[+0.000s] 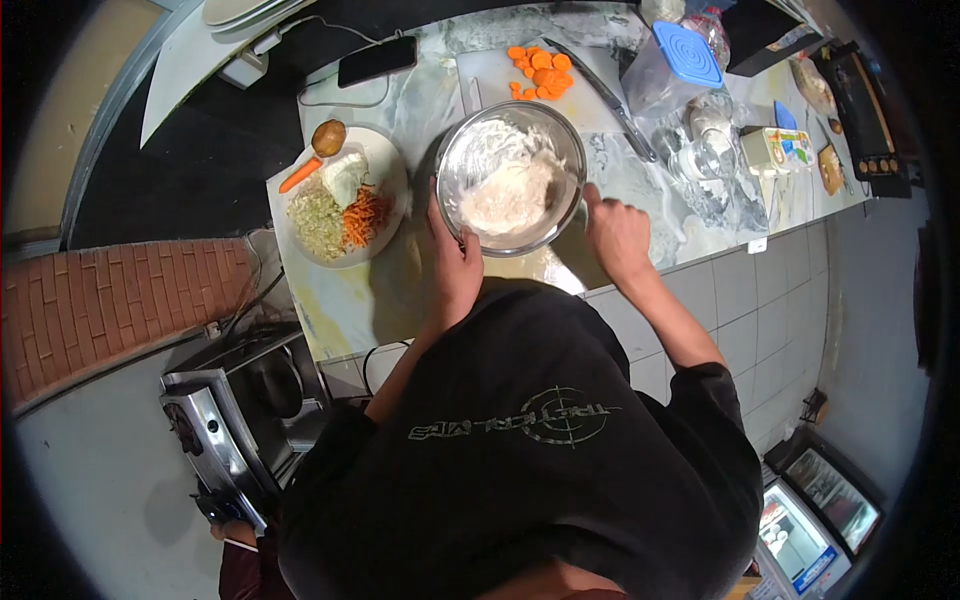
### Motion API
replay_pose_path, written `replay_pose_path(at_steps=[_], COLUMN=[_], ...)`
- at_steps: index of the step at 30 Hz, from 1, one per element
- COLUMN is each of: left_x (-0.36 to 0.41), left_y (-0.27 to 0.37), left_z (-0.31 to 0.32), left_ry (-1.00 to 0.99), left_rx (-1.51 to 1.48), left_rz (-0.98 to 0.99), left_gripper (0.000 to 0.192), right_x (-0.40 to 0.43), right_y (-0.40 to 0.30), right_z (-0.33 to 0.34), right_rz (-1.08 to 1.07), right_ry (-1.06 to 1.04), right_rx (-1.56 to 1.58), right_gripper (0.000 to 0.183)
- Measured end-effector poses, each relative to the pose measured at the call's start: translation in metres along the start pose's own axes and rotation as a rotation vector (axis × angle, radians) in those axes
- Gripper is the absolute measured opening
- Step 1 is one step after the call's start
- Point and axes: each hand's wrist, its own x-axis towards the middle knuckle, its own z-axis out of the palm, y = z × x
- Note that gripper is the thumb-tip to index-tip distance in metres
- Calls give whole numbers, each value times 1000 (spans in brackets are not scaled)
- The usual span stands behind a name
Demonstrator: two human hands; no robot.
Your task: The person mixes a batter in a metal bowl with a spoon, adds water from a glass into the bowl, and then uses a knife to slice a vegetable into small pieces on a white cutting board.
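A metal mixing bowl point(511, 246) holds a pale, wet, dough-like mixture point(510, 195), with whitish smears up its inner wall. My left hand point(456, 262) grips the bowl's near left rim, thumb at the edge and fingers along the outside. At the right rim is my right hand point(621, 231), its fingers curled and one digit against or close beside the bowl; whether it holds anything is hidden. Left of the bowl, a white plate point(394, 161) carries a brown potato point(328, 139), a carrot piece point(300, 175), shredded carrot point(364, 217), chopped pale green vegetable point(322, 221) and a white mound point(345, 178).
Behind the bowl lie a cutting board point(491, 75) with carrot slices point(551, 75) and a long knife point(604, 97). A blue-lidded plastic container point(664, 75), glass jar point(709, 157) and tub point(784, 150) stand right. A phone point(377, 62) lies back left. Another person's hand point(234, 531) shows lower left.
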Motion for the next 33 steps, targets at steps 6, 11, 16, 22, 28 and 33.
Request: replay_pose_path(at_steps=[6, 11, 16, 22, 28, 33], left_x=[0, 2, 1, -1, -1, 0], left_y=[-8, -10, -15, -12, -8, -8], left_z=[1, 3, 3, 5, 2, 0], left_ry=[40, 34, 22, 27, 29, 53], left_rx=[-82, -80, -69, -115, -47, -81], left_rz=[-3, -18, -74, -45, 39, 10], left_gripper=[69, 71, 71, 70, 70, 70], right_x=[-20, -13, -10, 5, 12, -4], right_y=[-12, -23, -16, -5, 2, 0], right_z=[6, -23, -10, -25, -11, 7], right_rz=[-20, -23, -171, -121, -96, -69], right_ry=[-112, -115, -141, 49, -30, -197], right_rx=[437, 433, 297, -8, -84, 207], right_gripper=[16, 15, 21, 21, 24, 18])
